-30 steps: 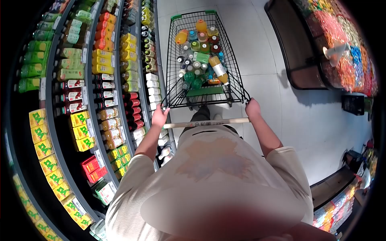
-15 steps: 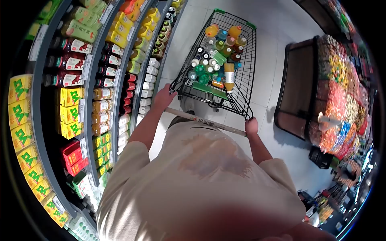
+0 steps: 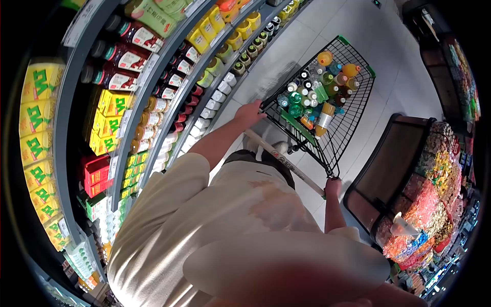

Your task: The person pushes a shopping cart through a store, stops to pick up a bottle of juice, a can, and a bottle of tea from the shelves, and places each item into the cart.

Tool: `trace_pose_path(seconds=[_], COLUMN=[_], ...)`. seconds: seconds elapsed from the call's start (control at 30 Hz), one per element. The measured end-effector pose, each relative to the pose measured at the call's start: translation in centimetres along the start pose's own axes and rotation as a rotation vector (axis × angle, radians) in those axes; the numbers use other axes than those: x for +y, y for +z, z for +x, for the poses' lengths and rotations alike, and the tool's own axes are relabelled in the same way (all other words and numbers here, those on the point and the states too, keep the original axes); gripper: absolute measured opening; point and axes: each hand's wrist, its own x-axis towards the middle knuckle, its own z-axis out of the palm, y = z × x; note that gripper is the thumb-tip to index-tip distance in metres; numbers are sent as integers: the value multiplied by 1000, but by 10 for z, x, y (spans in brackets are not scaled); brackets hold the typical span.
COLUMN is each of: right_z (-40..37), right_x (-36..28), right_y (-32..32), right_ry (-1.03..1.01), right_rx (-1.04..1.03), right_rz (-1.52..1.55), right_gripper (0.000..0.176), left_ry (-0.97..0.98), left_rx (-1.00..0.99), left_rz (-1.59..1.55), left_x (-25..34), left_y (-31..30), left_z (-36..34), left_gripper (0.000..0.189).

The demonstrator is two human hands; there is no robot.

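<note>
The shopping cart [image 3: 350, 125] stands on the tiled floor [image 3: 394, 97], between the drink shelves [image 3: 118, 84] and the candy bin [image 3: 427, 189]. The person's left hand [image 3: 249, 113] is closed at the cart's near left corner, and the right hand [image 3: 333, 187] is closed at its near right corner. The exact finger placement is too small to tell. A pale bar [image 3: 286, 165] spans between the wrists. Assorted bottles [image 3: 312, 91] are grouped toward the cart's left edge. Two orange bottles [image 3: 351, 70] sit near the far edge; a white-labelled bottle [image 3: 325, 121] lies tilted toward the near edge.
</note>
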Motion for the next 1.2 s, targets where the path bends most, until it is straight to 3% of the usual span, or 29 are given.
trace_pose_path(seconds=[0.2,0.33,0.43,0.57,0.83,0.97,1.0,1.2], right_z=[49,82,109,142,214,240,256,307], right_x=[-20,-43,-57,-70,-107,-151,-160,-187], right_y=[-19,-38,-49,-60,-100,-128,-129,-127], right_ry=[12,82,60,13,-44,-249,-262,-423], right_rx=[-2,-89,-88,-75,-89,-40,-107,-157], right_rz=[86,156,111,148,-3,-135,-241,-445], right_gripper=[19,19,25,43,60,77,94,50], left_ry=[-33,45,-19,-47,-106,-99,-90,16], left_rx=[-25,36,35,16,28,48,49,115], left_rz=[-49,-8,-8,92,141,132,128,224], left_x=[40,33,70,86,119,128,125,124], left_y=[-16,1,-15,-18,-21,-20,-19,-22], left_z=[37,78,89,122,173,198,207,250], left_gripper=[52,50,50,51,60,59,60,58])
